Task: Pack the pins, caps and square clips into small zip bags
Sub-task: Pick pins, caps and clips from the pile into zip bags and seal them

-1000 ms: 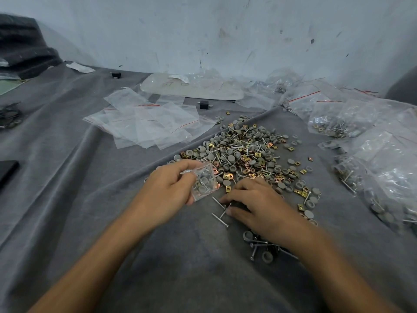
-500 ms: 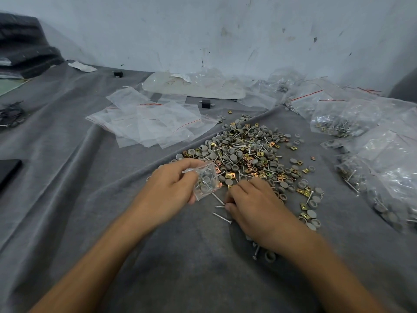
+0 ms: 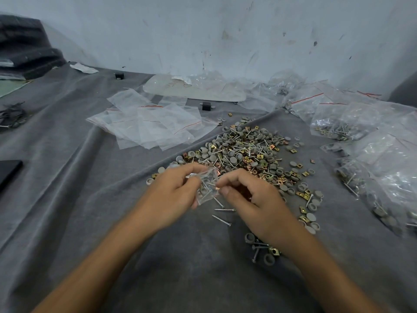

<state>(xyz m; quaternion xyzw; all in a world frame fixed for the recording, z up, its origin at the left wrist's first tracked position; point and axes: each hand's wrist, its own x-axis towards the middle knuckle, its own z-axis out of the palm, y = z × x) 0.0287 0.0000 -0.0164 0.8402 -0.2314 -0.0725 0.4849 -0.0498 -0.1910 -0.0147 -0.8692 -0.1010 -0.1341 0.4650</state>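
Over cloth (image 3: 90,222): 1 zip bag (image 3: 208,188) in L-hand (image 3: 173,195) grip, R-hand (image 3: 255,197) grip on its edge, 3 pins (image 3: 222,220) below

Creased grey cloth (image 3: 67,199); scuffed wall (image 3: 203,30) behind; dark stack (image 3: 24,46) at far left.

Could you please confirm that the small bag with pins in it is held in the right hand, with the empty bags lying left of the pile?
Not quite: the head view shows the small bag held in the left hand, not the right hand, whose fingers curl beside it. The empty bags do lie left of the pile.
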